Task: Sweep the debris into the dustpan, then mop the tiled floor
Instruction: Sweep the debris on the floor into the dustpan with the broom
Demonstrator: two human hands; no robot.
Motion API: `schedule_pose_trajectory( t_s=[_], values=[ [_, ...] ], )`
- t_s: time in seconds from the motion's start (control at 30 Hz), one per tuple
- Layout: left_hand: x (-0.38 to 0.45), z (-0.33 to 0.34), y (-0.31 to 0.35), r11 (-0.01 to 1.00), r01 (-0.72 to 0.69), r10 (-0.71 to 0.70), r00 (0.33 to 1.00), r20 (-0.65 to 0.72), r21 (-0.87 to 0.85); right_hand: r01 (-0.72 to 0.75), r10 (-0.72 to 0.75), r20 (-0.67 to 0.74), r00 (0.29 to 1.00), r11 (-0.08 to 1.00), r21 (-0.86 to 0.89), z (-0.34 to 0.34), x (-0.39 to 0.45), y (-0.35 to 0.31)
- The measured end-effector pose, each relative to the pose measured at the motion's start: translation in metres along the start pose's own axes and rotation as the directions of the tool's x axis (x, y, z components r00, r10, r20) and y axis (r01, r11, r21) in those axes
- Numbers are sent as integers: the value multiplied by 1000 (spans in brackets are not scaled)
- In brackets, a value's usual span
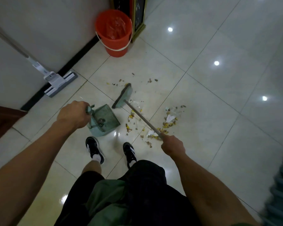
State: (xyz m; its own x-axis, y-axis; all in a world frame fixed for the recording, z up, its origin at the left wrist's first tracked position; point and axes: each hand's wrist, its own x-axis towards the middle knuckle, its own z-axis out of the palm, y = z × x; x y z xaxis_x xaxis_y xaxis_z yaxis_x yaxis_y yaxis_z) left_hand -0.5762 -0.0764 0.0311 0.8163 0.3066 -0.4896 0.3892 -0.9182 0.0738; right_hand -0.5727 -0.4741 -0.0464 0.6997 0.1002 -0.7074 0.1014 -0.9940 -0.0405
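Left hand (72,114) gripped the dustpan (104,119) handle; right hand (172,145) gripped the broom (122,97) shaft, debris (153,126) lying between them on the floor

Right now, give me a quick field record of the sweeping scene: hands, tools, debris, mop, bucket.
left hand: grips the dustpan handle
dustpan: teal, on the tiles, a little debris inside
right hand: grips the broom handle
broom head: on the floor beyond the dustpan mouth
debris: yellow and brown bits plus paper scraps, mostly still scattered on the tiled floor
flat mop: leaning against the wall, unused
orange bucket: by the wall, red liner inside
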Motion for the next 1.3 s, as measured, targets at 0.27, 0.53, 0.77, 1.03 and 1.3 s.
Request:
schedule_pose_trajectory(
  t_s=[0.27,0.53,0.77,1.03,1.3],
  values=[
    [45,-29,-78,998,-49,50,999,18,-33,78,-72,-110,991,996,46,-26,44,-135],
    [106,-47,-181,995,-43,49,997,59,-91,91,-68,-113,991,973,211,-52,126,-288],
    [133,-50,-205,992,-113,118,990,80,-63,-2,5,-15,1000,968,249,-47,144,-333],
    [144,-60,-151,976,-210,202,972,117,64,-148,140,48,989,958,245,-11,98,-260],
    [118,-39,-81,921,-306,279,950,139,240,-342,312,143,939,887,309,40,19,-160]
  ],
)
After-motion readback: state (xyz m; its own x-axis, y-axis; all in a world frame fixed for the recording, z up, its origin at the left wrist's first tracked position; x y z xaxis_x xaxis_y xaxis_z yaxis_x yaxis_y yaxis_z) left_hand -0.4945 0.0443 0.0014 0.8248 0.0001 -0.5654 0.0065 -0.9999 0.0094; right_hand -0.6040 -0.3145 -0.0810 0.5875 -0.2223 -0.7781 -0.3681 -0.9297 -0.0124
